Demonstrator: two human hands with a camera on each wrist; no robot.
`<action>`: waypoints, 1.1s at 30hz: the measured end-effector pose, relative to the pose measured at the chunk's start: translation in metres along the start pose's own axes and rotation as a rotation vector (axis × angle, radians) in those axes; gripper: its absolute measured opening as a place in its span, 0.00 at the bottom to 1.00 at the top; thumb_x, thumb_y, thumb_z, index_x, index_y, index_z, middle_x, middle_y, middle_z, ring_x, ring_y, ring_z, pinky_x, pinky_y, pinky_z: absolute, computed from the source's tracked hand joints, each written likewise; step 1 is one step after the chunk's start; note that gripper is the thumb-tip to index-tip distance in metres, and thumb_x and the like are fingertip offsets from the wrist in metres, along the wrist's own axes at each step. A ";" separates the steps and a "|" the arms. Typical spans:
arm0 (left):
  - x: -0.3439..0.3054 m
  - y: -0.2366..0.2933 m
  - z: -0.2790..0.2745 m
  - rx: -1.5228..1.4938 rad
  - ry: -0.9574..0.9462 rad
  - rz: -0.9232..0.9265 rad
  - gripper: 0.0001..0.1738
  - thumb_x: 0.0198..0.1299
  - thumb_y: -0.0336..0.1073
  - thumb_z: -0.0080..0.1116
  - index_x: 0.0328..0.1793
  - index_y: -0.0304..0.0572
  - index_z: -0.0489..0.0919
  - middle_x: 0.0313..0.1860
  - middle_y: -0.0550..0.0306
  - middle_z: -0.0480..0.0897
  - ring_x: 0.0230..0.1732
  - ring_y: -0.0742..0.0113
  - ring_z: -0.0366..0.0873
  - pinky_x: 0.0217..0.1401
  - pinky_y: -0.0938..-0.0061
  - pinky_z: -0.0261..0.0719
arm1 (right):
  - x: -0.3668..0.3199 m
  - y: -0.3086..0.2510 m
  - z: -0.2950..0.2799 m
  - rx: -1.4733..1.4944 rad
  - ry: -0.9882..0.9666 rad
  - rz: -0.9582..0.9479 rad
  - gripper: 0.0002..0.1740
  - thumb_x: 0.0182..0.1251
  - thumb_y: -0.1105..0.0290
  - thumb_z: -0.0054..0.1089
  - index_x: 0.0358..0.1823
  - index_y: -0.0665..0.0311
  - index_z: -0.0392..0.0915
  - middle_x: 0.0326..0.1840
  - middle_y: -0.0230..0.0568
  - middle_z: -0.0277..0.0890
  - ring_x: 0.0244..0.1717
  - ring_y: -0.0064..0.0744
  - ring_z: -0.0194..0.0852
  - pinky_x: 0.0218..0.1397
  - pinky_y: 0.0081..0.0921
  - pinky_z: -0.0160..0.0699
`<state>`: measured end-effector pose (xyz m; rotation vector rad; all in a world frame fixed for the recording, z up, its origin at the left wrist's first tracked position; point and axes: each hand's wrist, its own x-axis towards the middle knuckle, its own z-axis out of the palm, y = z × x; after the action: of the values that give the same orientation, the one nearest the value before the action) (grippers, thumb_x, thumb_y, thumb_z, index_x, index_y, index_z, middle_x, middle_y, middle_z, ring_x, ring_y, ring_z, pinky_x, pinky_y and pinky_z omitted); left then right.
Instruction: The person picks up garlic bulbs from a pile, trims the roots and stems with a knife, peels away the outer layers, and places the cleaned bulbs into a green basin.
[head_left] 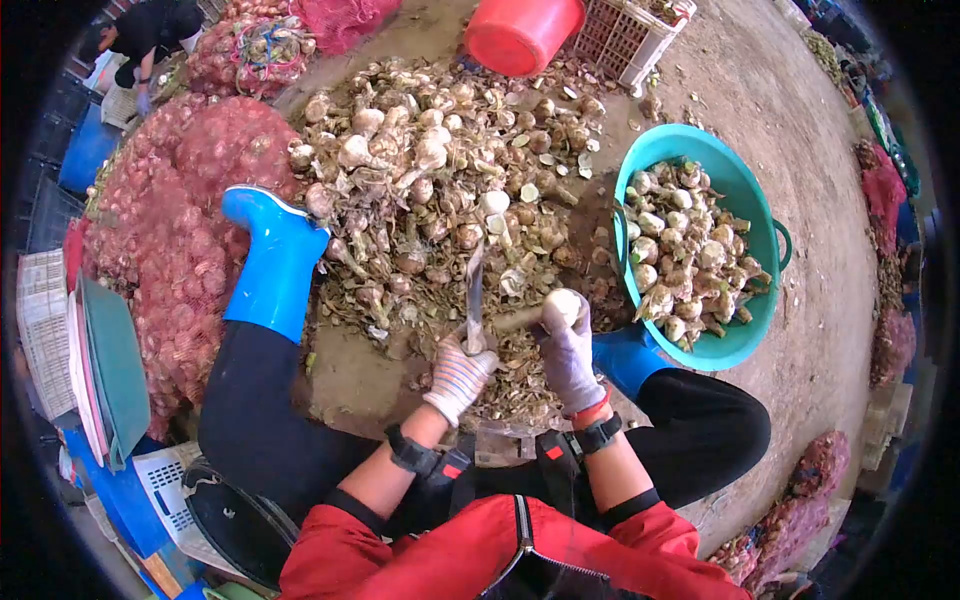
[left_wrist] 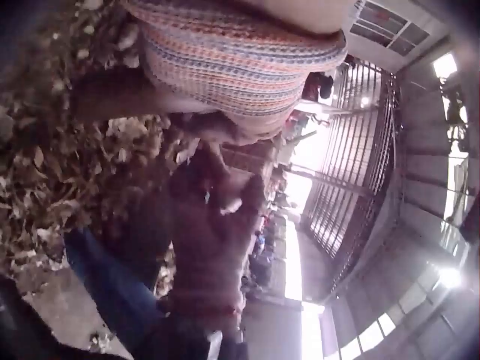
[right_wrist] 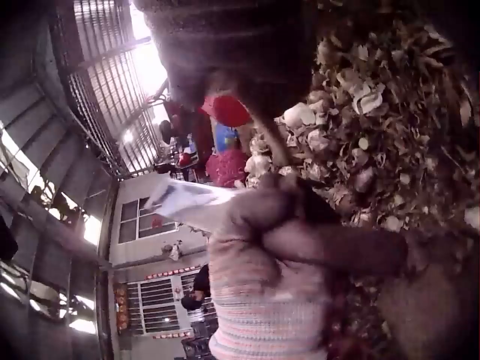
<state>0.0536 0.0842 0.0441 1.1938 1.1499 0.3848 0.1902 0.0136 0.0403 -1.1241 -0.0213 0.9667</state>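
The left hand point(head_left: 460, 380), in a striped glove, grips a knife point(head_left: 474, 290) whose blade points away from the body. Beside it the right hand point(head_left: 570, 365), in a pale glove, holds a white garlic bulb point(head_left: 562, 305); a stalk extends from the bulb toward the knife side. In the left wrist view the striped glove point(left_wrist: 232, 67) is at the top, the other hand point(left_wrist: 210, 255) below it, dark and blurred. The right wrist view shows the blade point(right_wrist: 191, 201) beside the striped hand point(right_wrist: 270, 277); the right hand point(right_wrist: 232, 45) is dark at the top, its bulb unclear.
A heap of stalked garlic point(head_left: 400, 180) lies ahead on the ground. To the right stands a teal tub point(head_left: 765, 290) holding trimmed bulbs. Red net sacks point(head_left: 160, 260) are at left, a red bucket point(head_left: 515, 40) and a crate point(head_left: 630, 45) at the back. Blue boots point(head_left: 270, 270) flank the heap.
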 end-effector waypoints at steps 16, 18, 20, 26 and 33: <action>0.208 -0.032 -0.070 0.524 0.269 -0.120 0.25 0.42 0.43 0.66 0.45 0.38 0.77 0.39 0.46 0.81 0.40 0.54 0.78 0.46 0.65 0.75 | 0.028 -0.032 -0.039 0.617 -0.012 0.312 0.30 0.61 0.44 0.48 0.55 0.60 0.65 0.56 0.45 0.66 0.56 0.43 0.65 0.64 0.41 0.60; 0.198 -0.036 -0.060 0.821 0.352 -0.164 0.23 0.40 0.45 0.67 0.41 0.38 0.79 0.40 0.43 0.81 0.43 0.49 0.78 0.47 0.62 0.74 | 0.033 -0.025 -0.034 0.544 -0.006 0.332 0.25 0.63 0.47 0.48 0.50 0.59 0.70 0.48 0.40 0.72 0.51 0.39 0.69 0.59 0.37 0.65; 0.179 -0.040 -0.055 0.821 0.366 -0.201 0.24 0.40 0.45 0.67 0.41 0.38 0.79 0.39 0.42 0.81 0.43 0.48 0.78 0.47 0.62 0.74 | 0.037 -0.016 -0.027 0.418 0.014 0.318 0.24 0.63 0.51 0.49 0.54 0.59 0.68 0.46 0.37 0.71 0.49 0.35 0.69 0.55 0.34 0.68; 0.090 -0.056 -0.021 0.362 -0.035 0.076 0.18 0.42 0.36 0.67 0.39 0.36 0.78 0.30 0.59 0.81 0.30 0.72 0.74 0.38 0.74 0.74 | 0.026 0.041 -0.022 -0.670 -0.286 0.098 0.43 0.54 0.61 0.63 0.67 0.67 0.51 0.68 0.49 0.51 0.69 0.38 0.47 0.70 0.30 0.45; 0.026 0.005 -0.018 0.614 0.029 0.443 0.19 0.39 0.36 0.65 0.41 0.41 0.79 0.32 0.49 0.81 0.31 0.57 0.79 0.37 0.71 0.77 | 0.013 0.025 -0.026 -0.529 -0.253 0.216 0.34 0.49 0.70 0.66 0.58 0.68 0.62 0.44 0.40 0.73 0.39 0.24 0.73 0.43 0.21 0.74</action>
<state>0.0515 0.1154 0.0372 2.0021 1.0533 0.3921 0.1945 0.0050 0.0029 -1.4994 -0.3864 1.3382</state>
